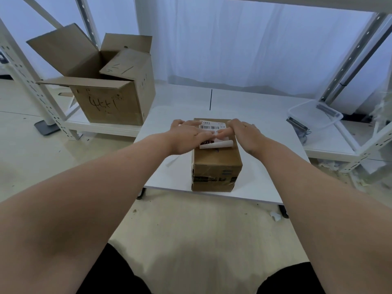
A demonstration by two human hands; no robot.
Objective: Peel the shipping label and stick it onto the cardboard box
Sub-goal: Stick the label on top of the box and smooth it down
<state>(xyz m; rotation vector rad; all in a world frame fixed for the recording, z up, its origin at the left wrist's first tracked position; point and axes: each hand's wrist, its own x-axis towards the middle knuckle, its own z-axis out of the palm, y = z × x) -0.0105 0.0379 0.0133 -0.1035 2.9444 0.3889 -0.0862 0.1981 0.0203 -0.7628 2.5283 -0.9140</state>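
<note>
Head-worn camera, close, facing forward-down

Packing and storage room, by look of it: white slotted steel racking [31,85] stood left and right, holes running up uprights. Open carton [110,102] sat on low shelf, marker scrawl on front, smaller box [125,64] tipped inside. Low white table [265,134] stood in middle, and on it taped cardboard box [216,166] carrying barcoded shipping label [212,126]. Clear plastic bin [314,115] lay on right shelf. Bare floor [191,219] was littered with scraps — white curtain [233,39] closed off back.
</note>
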